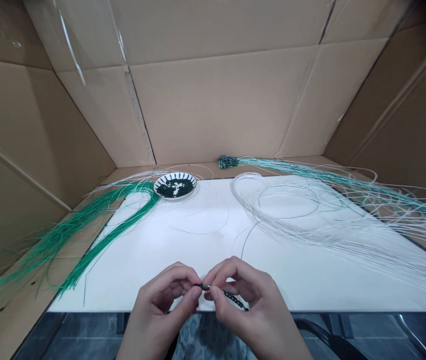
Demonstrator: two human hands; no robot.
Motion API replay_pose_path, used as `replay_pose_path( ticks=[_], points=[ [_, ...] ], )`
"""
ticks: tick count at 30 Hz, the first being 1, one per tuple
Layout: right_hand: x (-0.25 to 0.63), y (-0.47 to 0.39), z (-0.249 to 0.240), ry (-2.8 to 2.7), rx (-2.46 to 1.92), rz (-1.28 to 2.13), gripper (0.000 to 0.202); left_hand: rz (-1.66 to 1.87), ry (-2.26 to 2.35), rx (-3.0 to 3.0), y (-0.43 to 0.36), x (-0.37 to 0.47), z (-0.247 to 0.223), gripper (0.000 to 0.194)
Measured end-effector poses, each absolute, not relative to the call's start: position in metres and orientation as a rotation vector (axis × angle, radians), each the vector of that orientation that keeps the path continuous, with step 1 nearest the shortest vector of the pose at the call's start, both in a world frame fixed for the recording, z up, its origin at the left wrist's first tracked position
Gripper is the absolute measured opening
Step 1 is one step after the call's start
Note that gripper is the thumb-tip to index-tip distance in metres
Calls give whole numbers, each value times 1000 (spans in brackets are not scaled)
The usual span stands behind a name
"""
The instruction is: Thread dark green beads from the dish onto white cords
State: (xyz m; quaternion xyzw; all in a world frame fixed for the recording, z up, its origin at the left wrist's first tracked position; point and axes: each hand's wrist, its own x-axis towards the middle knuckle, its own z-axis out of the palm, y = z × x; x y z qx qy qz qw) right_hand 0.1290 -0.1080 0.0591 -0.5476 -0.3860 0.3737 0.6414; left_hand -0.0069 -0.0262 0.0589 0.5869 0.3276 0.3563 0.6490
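Observation:
At the front edge of the white board, my left hand (168,295) and my right hand (246,295) meet with their fingertips almost touching. Both are closed in a pinch on a short dark beaded strand (234,299). One end of it shows between the fingertips, and the rest runs under my right thumb into that palm. A thin dark thread (249,239) rises from behind my right fingers and curves over the board. How the strand is fastened is too small to make out.
A patterned dish (176,196) holds dark green and white beads. Green strands (119,227) lie bundled on the left. Clear threads (295,230) spread to the right, with a teal bundle (291,166) behind. Cardboard walls (220,105) enclose the white board (198,245).

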Motion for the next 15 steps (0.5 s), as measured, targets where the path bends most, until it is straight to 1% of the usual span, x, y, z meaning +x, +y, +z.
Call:
replay_pose_path(
  ticks=[3, 8, 15],
  points=[
    [128, -109, 59, -922, -1261, 829, 7, 846, 732, 1324, -28, -6, 60, 29],
    [128, -110, 58, -978, -1307, 793, 8, 888, 665, 1358, -29, -6, 61, 21],
    [127, -110, 57, -975, -1299, 784, 8, 892, 641, 1374, -30, -6, 64, 20]
  ],
)
